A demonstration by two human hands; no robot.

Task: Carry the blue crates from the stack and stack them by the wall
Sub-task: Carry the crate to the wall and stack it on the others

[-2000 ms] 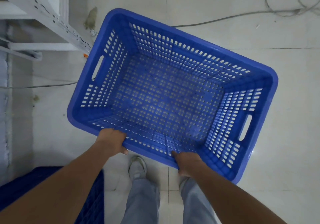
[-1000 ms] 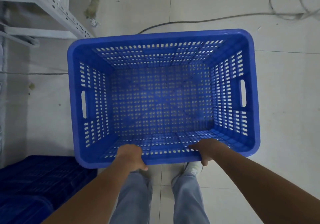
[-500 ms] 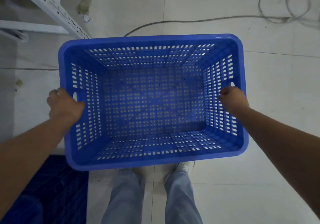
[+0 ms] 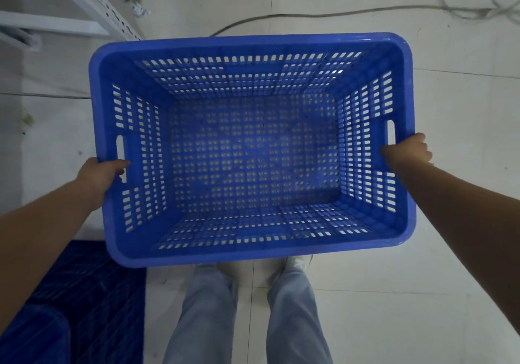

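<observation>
I hold an empty blue crate (image 4: 253,251) level in front of me, above the white tiled floor, with its perforated inside facing up. My left hand (image 4: 100,179) grips the left short side by the handle slot. My right hand (image 4: 408,152) grips the right short side just below its handle slot. More blue crates (image 4: 84,307) sit at the lower left, dark and partly hidden behind my left arm.
A white perforated metal shelf frame (image 4: 92,0) stands at the upper left. A grey cable (image 4: 337,14) runs across the floor beyond the crate and coils at the upper right. My legs and shoes (image 4: 295,262) are below the crate.
My hands moved from the crate's near long rim to its two short sides. The crate turned square to me and now sits slightly lower and closer.
</observation>
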